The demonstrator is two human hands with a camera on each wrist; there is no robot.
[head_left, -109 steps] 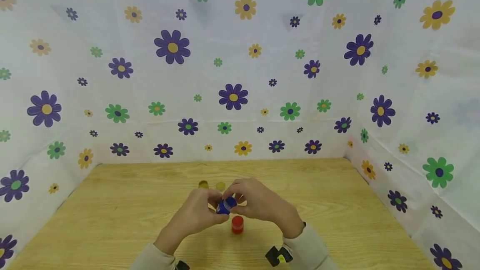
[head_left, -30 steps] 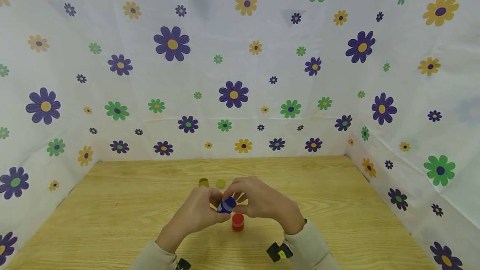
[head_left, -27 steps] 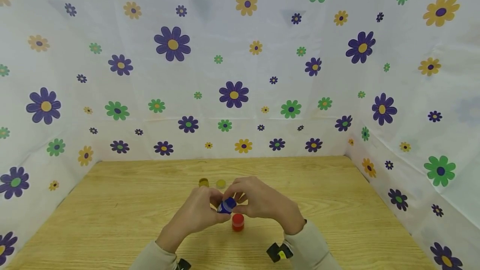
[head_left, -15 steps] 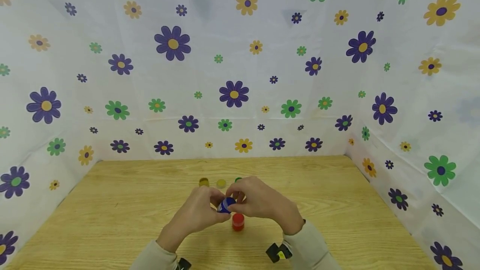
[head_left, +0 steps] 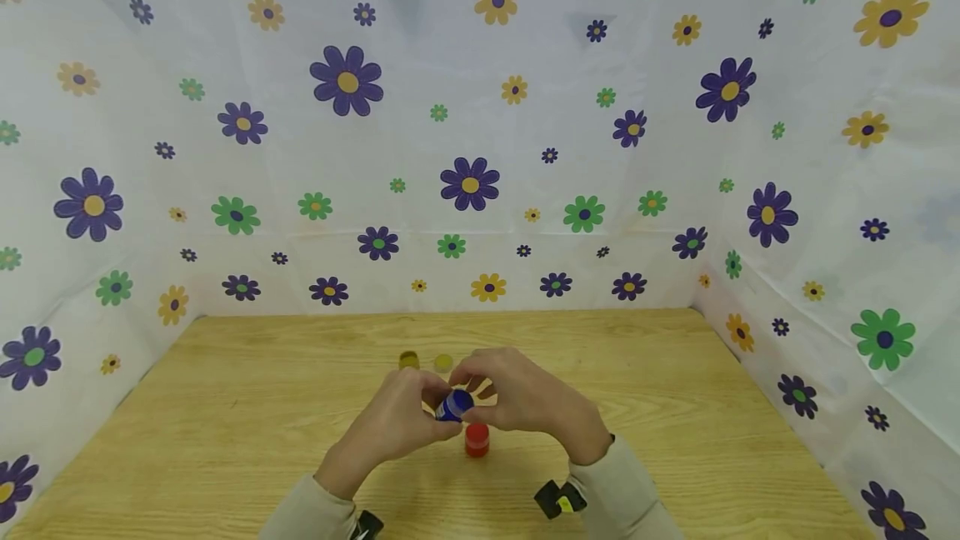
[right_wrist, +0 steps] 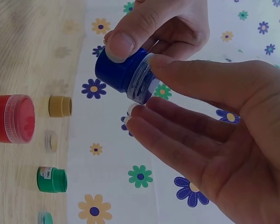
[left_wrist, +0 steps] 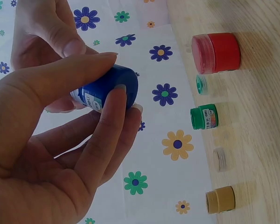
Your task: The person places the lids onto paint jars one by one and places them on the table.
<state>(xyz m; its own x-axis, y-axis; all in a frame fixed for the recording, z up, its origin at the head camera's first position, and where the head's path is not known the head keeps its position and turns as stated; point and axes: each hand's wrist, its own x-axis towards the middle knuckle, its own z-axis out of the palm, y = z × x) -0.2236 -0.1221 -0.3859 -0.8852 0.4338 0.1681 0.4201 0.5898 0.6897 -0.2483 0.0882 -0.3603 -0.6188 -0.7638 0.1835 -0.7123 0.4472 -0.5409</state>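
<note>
my left hand (head_left: pixel 390 415) grips a small dark blue cylindrical plastic jar (right_wrist: pixel 109 75), thumb on one side and fingertips on the other, so that hand is drawn narrow round it. the blue jar is up off the table, between my two hands, tilted, its mouth end toward my right hand (head_left: pixel 517 394). a clear ridged plastic lid (right_wrist: pixel 139 80) is at that end; i cannot tell how tightly it sits. the tip of my right thumb touches the lid's rim, while the other fingers of that hand lie fairly straight and well spread from the thumb, their tips near the lid's lower edge.

on the light wood-grain table (head_left: pixel 247 415), nearer to me than the blue jar, a red round plastic jar with a clear lid (head_left: pixel 477 442) stands upright. beyond my hands stands a small ochre-yellow plastic jar (right_wrist: pixel 60 106), with a flat clear round lid (right_wrist: pixel 51 141) lying just beside it. next along is a small green plastic jar with a white label (right_wrist: pixel 52 179), then a green-tinted round lid (left_wrist: pixel 201 85). a white sheet printed with purple, green and orange flowers (head_left: pixel 405 140) rises behind the table. beige sleeves (head_left: pixel 626 494) reach my wrists.
</note>
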